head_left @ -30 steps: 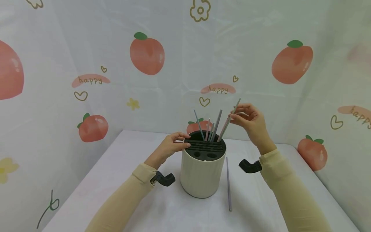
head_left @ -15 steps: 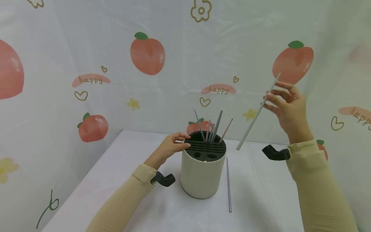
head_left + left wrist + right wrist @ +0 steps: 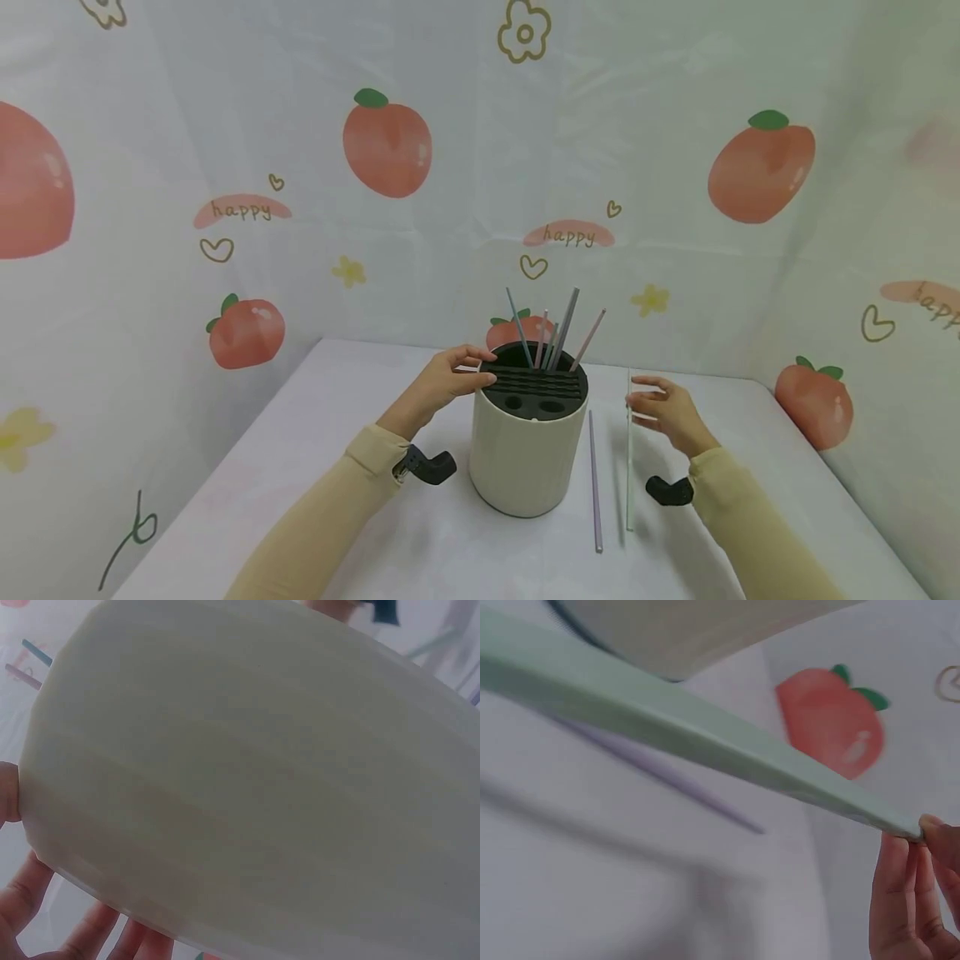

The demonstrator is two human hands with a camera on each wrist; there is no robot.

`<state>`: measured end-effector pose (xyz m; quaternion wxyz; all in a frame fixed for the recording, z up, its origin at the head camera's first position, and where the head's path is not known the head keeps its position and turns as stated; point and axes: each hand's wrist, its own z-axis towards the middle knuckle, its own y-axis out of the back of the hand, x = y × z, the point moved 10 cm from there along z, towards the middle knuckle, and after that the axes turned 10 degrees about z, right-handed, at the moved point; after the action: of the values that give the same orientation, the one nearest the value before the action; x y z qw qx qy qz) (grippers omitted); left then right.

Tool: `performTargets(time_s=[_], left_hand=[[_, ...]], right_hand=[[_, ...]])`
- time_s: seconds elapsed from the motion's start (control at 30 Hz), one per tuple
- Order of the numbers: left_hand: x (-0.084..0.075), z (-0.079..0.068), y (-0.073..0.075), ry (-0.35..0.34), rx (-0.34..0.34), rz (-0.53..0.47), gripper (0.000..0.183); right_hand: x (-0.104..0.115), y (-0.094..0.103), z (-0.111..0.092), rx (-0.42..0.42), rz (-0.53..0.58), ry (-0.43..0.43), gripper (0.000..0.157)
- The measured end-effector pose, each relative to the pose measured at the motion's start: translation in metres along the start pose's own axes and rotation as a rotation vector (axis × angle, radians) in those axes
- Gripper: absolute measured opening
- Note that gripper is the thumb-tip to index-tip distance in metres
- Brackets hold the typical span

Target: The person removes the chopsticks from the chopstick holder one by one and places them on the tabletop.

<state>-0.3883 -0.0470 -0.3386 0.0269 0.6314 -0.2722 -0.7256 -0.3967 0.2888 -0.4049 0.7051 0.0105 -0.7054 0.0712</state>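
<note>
A cream utensil holder (image 3: 525,467) with a black slotted top stands upright on the table. My left hand (image 3: 442,383) holds its left rim, and in the left wrist view the fingertips (image 3: 90,930) curve against its wall. To the holder's right, my right hand (image 3: 667,412) pinches a pale green chopstick (image 3: 629,483) near its far end. The right wrist view shows the thumb and fingers closed on the tip of that chopstick, its shaft running toward the camera. Between it and the holder lies a purple chopstick (image 3: 596,492), roughly parallel to it.
Several chopsticks lean in the holder's rear opening, among them a grey one (image 3: 567,321), a pink one (image 3: 589,337) and a blue one (image 3: 517,325). The white table (image 3: 300,433) meets a fruit-printed curtain (image 3: 465,183) at the back and sides.
My right hand has drawn the green chopstick out of the holder, raised it to the right, then lowered it beside the purple one. My left hand has stayed on the rim.
</note>
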Motion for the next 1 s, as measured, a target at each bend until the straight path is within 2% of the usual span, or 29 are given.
performTargets(time_s=[0.1, 0.3, 0.57, 1.0], left_hand=[[0.0, 0.0, -0.001, 0.001, 0.003, 0.004, 0.036], [-0.002, -0.001, 0.0, 0.001, 0.003, 0.008, 0.037], [-0.004, -0.001, 0.0, -0.004, 0.01, 0.011, 0.036], [-0.003, -0.002, 0.0, 0.011, 0.002, 0.011, 0.036]], right_hand=[[-0.031, -0.001, 0.001, -0.011, -0.027, -0.073, 0.057], [-0.065, -0.005, 0.002, -0.074, -0.098, -0.174, 0.052], [-0.077, -0.005, 0.002, -0.117, -0.174, -0.199, 0.049], [-0.078, -0.006, 0.002, -0.176, -0.272, -0.224, 0.045]])
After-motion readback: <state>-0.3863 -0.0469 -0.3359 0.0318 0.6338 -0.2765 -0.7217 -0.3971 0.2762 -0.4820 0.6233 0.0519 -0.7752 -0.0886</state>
